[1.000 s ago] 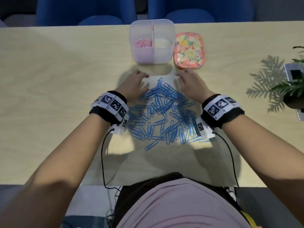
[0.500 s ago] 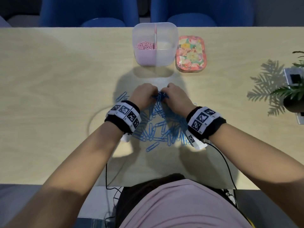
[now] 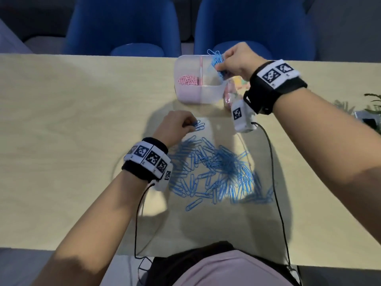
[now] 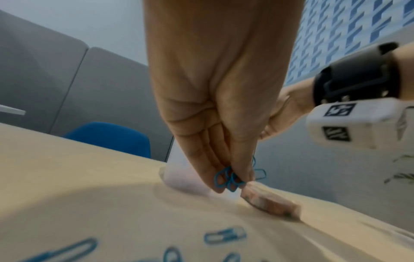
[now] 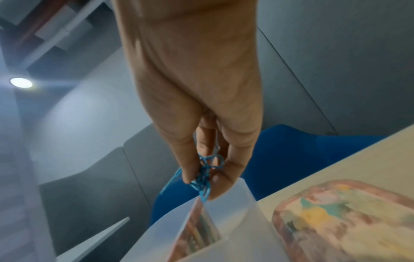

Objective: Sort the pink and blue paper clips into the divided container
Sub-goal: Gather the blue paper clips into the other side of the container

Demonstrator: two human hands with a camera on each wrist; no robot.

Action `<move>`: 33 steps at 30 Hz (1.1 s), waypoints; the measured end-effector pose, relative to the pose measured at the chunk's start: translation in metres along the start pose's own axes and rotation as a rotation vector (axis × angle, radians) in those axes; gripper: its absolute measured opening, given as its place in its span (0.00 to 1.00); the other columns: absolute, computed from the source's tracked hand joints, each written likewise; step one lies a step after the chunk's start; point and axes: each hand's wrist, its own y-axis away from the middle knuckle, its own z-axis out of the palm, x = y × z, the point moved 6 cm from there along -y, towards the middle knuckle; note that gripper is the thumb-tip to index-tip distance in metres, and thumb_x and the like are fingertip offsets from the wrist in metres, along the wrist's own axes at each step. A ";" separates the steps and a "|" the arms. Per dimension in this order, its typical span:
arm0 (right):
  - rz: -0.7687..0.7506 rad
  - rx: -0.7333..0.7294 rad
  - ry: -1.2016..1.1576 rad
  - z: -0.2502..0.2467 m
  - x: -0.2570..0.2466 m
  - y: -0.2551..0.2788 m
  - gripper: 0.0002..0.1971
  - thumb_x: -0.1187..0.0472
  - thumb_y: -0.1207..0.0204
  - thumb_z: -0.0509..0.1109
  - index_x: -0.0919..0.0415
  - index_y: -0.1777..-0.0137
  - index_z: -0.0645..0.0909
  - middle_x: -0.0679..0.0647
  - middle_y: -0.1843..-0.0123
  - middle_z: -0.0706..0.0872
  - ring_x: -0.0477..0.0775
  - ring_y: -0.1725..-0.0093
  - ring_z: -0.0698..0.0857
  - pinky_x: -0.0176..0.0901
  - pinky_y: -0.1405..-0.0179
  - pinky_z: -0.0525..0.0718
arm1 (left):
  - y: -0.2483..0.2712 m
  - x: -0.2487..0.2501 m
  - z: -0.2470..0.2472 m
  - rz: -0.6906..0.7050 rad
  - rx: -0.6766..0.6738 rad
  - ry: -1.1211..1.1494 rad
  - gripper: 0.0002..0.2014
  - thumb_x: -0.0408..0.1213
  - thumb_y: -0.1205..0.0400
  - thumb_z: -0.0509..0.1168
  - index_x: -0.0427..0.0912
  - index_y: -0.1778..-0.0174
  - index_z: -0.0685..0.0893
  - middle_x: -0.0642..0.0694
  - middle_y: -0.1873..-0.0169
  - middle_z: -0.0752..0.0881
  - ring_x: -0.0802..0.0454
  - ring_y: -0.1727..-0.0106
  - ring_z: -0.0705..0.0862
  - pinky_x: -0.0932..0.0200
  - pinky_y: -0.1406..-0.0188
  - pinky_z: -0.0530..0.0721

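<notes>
The head view looks down over the table (image 3: 61, 120) from above. Each wrist view looks close along its hand, low over it. All share the container (image 3: 208, 93).

Dim overhead light, soft shadows on table (image 3: 61, 120); wrist views motion-blurred.

Pale wood-grain table (image 3: 61, 124), smooth and matt; at its twelve o'clock sits a frosted, translucent plastic container (image 3: 186, 93). Blue paper clips (image 3: 214, 172) look glossy-coated, the pink clips (image 3: 188, 79) likewise. Floral tin (image 5: 349, 218) at three o'clock of it, softly shiny
</notes>
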 end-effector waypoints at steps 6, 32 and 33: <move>0.065 -0.067 0.314 0.005 -0.002 -0.028 0.09 0.59 0.32 0.77 0.61 0.59 0.81 0.57 0.64 0.84 0.50 0.67 0.86 0.41 0.61 0.87 | -0.048 0.035 -0.036 0.068 0.118 -0.014 0.08 0.30 0.26 0.70 0.36 0.51 0.87 0.40 0.53 0.89 0.48 0.53 0.84 0.59 0.47 0.81; -0.322 -0.198 0.580 0.111 0.064 0.091 0.12 0.62 0.22 0.60 0.68 0.53 0.83 0.66 0.48 0.80 0.65 0.46 0.79 0.53 0.54 0.78 | 0.035 -0.083 -0.024 -0.150 -0.162 -0.341 0.27 0.53 0.32 0.73 0.42 0.42 0.82 0.37 0.41 0.77 0.39 0.37 0.74 0.52 0.35 0.69; -0.361 -0.222 0.602 0.122 0.062 0.097 0.12 0.60 0.22 0.61 0.67 0.50 0.83 0.65 0.46 0.78 0.64 0.43 0.77 0.52 0.54 0.77 | 0.041 -0.089 -0.022 -0.167 -0.124 -0.329 0.23 0.49 0.31 0.74 0.42 0.43 0.82 0.37 0.42 0.76 0.40 0.38 0.74 0.51 0.35 0.70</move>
